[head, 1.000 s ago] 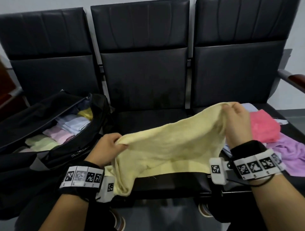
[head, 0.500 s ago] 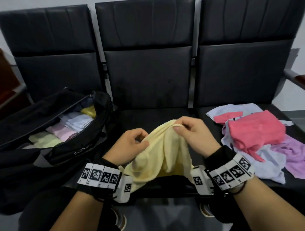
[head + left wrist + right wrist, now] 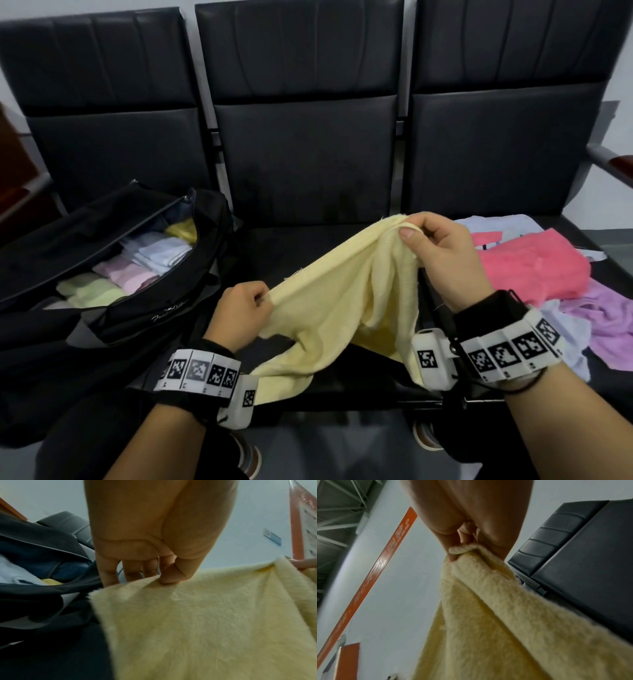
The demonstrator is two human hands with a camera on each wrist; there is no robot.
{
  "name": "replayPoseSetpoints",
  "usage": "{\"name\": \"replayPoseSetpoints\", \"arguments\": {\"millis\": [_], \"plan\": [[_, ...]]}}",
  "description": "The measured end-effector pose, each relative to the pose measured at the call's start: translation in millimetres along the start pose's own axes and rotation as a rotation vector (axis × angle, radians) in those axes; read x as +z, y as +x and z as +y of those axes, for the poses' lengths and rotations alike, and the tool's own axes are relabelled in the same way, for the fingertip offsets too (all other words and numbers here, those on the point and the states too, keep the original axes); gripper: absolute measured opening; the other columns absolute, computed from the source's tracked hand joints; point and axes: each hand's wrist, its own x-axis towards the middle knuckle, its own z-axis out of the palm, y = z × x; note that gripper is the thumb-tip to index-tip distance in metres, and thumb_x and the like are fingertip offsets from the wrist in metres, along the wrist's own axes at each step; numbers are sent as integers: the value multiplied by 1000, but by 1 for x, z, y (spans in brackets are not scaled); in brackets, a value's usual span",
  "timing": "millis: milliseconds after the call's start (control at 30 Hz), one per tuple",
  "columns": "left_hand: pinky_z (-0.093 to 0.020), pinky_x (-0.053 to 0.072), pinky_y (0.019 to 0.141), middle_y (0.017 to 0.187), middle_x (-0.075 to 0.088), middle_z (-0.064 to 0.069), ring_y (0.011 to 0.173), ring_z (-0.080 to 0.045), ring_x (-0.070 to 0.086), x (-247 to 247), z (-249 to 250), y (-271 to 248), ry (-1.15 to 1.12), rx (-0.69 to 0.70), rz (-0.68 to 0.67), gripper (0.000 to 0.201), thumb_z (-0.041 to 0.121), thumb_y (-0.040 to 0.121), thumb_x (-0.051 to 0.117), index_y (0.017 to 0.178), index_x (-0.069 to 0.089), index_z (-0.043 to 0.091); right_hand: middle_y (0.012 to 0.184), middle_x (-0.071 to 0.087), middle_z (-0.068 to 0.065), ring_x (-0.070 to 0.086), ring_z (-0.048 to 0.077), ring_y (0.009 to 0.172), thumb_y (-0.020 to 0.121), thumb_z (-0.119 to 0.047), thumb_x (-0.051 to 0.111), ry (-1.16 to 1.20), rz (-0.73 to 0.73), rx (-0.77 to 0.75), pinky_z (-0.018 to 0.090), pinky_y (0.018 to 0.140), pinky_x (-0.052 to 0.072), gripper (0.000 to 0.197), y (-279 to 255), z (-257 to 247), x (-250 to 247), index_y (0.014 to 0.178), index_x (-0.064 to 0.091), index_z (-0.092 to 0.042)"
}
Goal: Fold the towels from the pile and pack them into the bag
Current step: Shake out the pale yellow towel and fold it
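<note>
At the centre of the head view, a yellow towel (image 3: pixel 342 301) is held up between two hands above the middle seat (image 3: pixel 308 246) of a row of black chairs. The right hand (image 3: pixel 442 263), just right of centre, pinches an upper corner of the towel between thumb and curled fingers; its grip is clamped on the cloth, and in the right wrist view the fabric bunches into a small roll where the fingers (image 3: pixel 462 539) close over it. The left hand (image 3: pixel 239 315), lower and left of centre, pinches another edge of the towel, thumb (image 3: pixel 173 574) pressed on the near side of the cloth and fingers curled behind it, so that grip is also clamped on the towel. The cloth slopes down from the right hand to the left hand and hangs in loose folds below both, its lower edge draped near the front of the seat.

At the left of the frame a black bag (image 3: pixel 113 308) lies open on the left seat, its zip parted. Folded towels (image 3: pixel 137 263) sit inside in a row: pale green nearest, then pink, light blue and a yellow one at the far end.

At the right edge, on the right seat, lies a loose pile of towels (image 3: pixel 534 274): a bright pink one on top, lilac below it, and white or pale blue pieces around them.
</note>
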Motion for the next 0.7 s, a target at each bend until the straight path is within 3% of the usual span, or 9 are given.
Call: {"name": "replayPoseSetpoints", "arguments": {"millis": [133, 200, 300, 400, 467, 533, 600, 700], "plan": [[-28, 43, 55, 62, 61, 1, 56, -12, 52, -4, -14, 1, -14, -61, -14, 24, 5, 83, 58, 67, 61, 22, 77, 65, -7, 58, 9, 75, 94, -16, 58, 12, 79, -5, 20, 67, 49, 19, 5, -2, -11, 78, 67, -22], [-30, 45, 61, 68, 64, -3, 61, -14, 54, -5, -16, 3, -64, -89, -42, 25, 3, 85, 57, 71, 63, 23, 81, 65, -6, 59, 9, 76, 95, -16, 58, 3, 118, 7, 18, 67, 48, 19, 8, 2, -14, 79, 66, -22], [-27, 47, 64, 79, 67, -11, 69, -14, 56, -2, -14, 5, -200, -151, -11, 24, -2, 88, 52, 78, 66, 14, 99, 62, 0, 60, 10, 86, 93, -15, 63, -269, 163, 67, 13, 75, 45, 19, 13, 15, -22, 80, 67, -29], [-14, 47, 54, 79, 68, -4, 68, -10, 59, 1, -5, 5, -343, -202, 57, 26, -4, 90, 48, 83, 68, 12, 82, 68, 0, 63, 21, 84, 90, -14, 64, -526, 66, 130, 27, 74, 47, 13, 6, 28, -29, 83, 72, -21], [-13, 46, 55, 84, 67, -2, 69, -6, 60, 1, 6, 5, -390, -201, 80, 27, -2, 93, 46, 93, 67, 15, 65, 63, -9, 58, 13, 65, 90, -10, 63, -422, 5, 186, 24, 63, 45, 15, -5, 33, -25, 90, 73, -21], [-12, 45, 56, 87, 66, -2, 66, 1, 60, 2, 23, 6, -426, -162, 88, 25, -1, 95, 47, 102, 66, 14, 52, 52, -13, 44, 5, 49, 90, -5, 62, -246, -31, 234, 17, 51, 37, 23, -15, 33, -14, 93, 74, -24], [-11, 46, 54, 84, 66, -4, 61, 5, 60, 4, 43, 4, -489, -116, 77, 23, -1, 94, 49, 104, 65, 13, 59, 62, -8, 52, 4, 53, 90, -2, 60, -40, -102, 288, 16, 52, 41, 23, -21, 27, 0, 88, 76, -19], [-17, 51, 60, 85, 67, -5, 67, -3, 64, 6, 71, -3, -560, -53, -5, 22, -3, 91, 55, 101, 66, 14, 76, 65, 6, 61, 12, 69, 83, -4, 54, 193, -326, 438, 28, 59, 55, 27, -24, 19, 16, 94, 77, -14]]}}
